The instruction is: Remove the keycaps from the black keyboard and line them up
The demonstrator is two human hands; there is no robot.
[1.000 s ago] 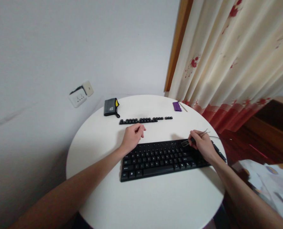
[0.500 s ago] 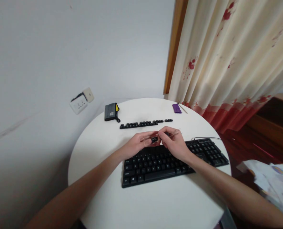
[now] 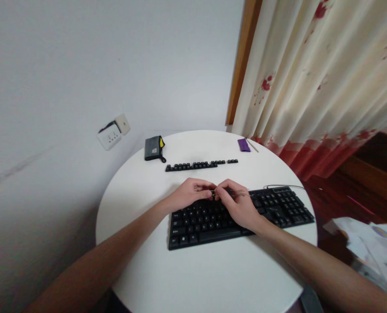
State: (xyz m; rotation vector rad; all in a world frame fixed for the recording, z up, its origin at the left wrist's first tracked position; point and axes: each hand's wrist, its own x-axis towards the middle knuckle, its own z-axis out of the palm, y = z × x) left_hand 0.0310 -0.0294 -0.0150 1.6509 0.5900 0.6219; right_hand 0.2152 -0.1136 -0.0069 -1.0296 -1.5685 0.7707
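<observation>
Above the back of the black keyboard (image 3: pixel 213 226), my two hands meet. My left hand (image 3: pixel 193 191) is closed, thumb and fingers pinching a small black keycap (image 3: pixel 213 195). My right hand (image 3: pixel 234 200) is closed beside it, its fingertips touching the keycap. A thin wire tool (image 3: pixel 245 194) runs through the right hand's grip and sticks out toward the right; its inner part is hidden by the fingers. Behind the hands lies a row of loose black keycaps (image 3: pixel 200 165) on the white table.
On the round white table (image 3: pixel 167 278) a grey pouch (image 3: pixel 153 148) stands at the back left. A purple cloth (image 3: pixel 244 145) and a thin stick (image 3: pixel 253 145) lie at the back right. The keyboard's cable (image 3: pixel 285 186) trails off the right edge. Beyond hangs a curtain (image 3: pixel 288 108).
Both hands have come down slightly and closer together over the keyboard. Less of the black keycap shows between the fingers, and the wire now points more level. The view has shifted slightly.
</observation>
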